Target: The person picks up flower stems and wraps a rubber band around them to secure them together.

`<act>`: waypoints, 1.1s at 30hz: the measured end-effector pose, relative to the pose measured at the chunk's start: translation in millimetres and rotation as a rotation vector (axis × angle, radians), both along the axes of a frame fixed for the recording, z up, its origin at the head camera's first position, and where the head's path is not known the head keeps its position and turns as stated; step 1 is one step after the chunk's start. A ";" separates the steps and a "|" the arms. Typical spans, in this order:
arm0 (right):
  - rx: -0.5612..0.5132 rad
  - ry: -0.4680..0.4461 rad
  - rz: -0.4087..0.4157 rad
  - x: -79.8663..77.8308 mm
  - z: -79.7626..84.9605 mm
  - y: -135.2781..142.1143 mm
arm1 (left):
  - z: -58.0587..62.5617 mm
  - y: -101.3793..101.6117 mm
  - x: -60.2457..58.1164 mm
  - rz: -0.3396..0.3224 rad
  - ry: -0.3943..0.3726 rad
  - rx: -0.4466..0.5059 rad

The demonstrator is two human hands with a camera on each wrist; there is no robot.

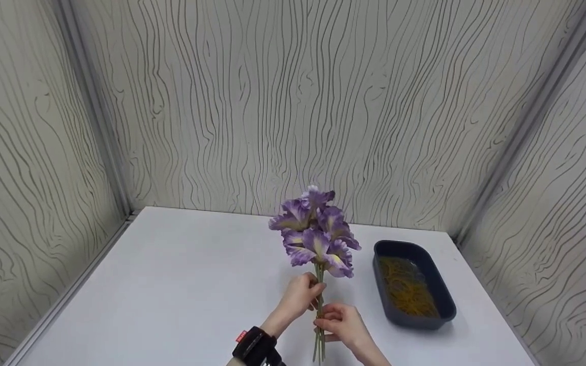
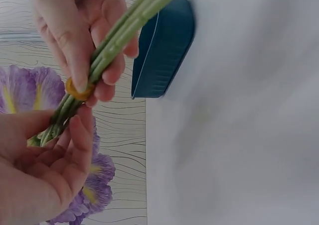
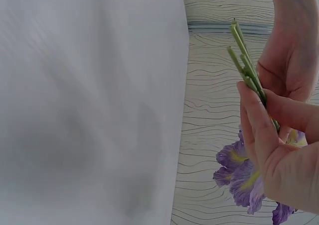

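A bunch of purple irises (image 1: 316, 234) with pale yellow centres stands upright over the table, its green stems (image 2: 127, 33) gathered together. Just below the blooms, my left hand (image 1: 300, 294) grips the stems between thumb and fingers. Lower down, my right hand (image 1: 345, 325) pinches the stems, and its thumb presses at a yellow rubber band (image 2: 79, 90) that circles them. In the right wrist view the cut stem ends (image 3: 241, 56) stick out past the right fingertips, at uneven lengths. The right hand's fingers hide most of the band there.
To the right of the flowers is a dark blue-grey bin (image 1: 415, 321) holding many loose yellow rubber bands (image 1: 410, 292). The white table (image 1: 191, 284) meets wood-grain panels (image 1: 252, 112) at the back and sides. A black strap (image 1: 256, 345) is round the left wrist.
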State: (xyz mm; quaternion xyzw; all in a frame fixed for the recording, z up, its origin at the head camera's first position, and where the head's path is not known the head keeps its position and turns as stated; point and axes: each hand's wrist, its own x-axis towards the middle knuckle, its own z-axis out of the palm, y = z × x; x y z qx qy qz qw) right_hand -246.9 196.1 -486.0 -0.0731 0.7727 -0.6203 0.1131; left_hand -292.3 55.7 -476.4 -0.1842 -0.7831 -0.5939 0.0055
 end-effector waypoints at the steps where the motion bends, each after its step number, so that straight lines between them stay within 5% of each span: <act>1: -0.003 -0.008 -0.002 0.1 0.8 -0.7 | 0.2 -0.7 -0.2 -0.004 -0.007 -0.003; 14: -0.002 -0.067 -0.021 -8.2 -19.2 2.8 | -12.7 -19.0 3.5 0.026 0.053 -0.125; 24: 0.045 -0.082 -0.054 -18.8 -36.3 3.8 | -21.3 -34.7 8.0 0.148 0.183 -0.320; 33: 0.072 -0.134 -0.053 -22.8 -41.2 3.6 | -24.7 -41.6 9.0 0.169 0.186 -0.350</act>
